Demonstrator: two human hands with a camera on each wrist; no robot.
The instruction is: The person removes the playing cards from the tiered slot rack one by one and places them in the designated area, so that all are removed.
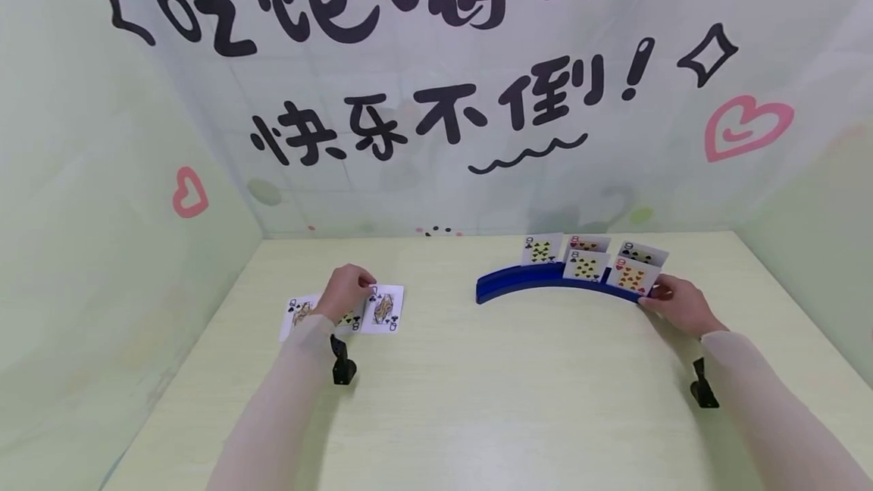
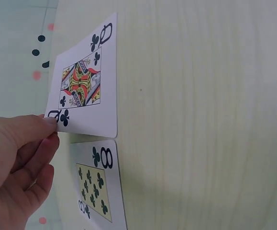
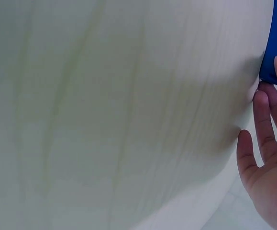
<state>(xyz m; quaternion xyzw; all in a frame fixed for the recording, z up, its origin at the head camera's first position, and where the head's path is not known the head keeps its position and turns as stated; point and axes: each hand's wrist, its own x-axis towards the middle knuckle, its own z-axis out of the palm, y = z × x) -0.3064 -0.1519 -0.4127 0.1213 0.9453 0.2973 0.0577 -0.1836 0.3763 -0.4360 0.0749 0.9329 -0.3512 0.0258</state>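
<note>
My left hand (image 1: 345,290) pinches the queen of clubs (image 2: 81,81) between thumb and fingers at one corner, its held edge raised off the table. Beside it lies the eight of clubs (image 2: 96,184), and another queen (image 1: 300,311) is farther left, partly hidden by the left hand and sleeve. On the right, a curved blue card holder (image 1: 521,279) has its right end gripped by my right hand (image 1: 684,305), thumb on top in the right wrist view. Standing in the holder are a black nine (image 1: 541,250), a black eight (image 1: 585,266) and a red nine (image 1: 633,276).
Behind the front cards in the holder stand a red eight (image 1: 589,242) and another black nine (image 1: 643,252). The pale wooden table (image 1: 477,400) meets a printed cloth backdrop (image 1: 382,195) at its back edge. Cloth walls rise on both sides.
</note>
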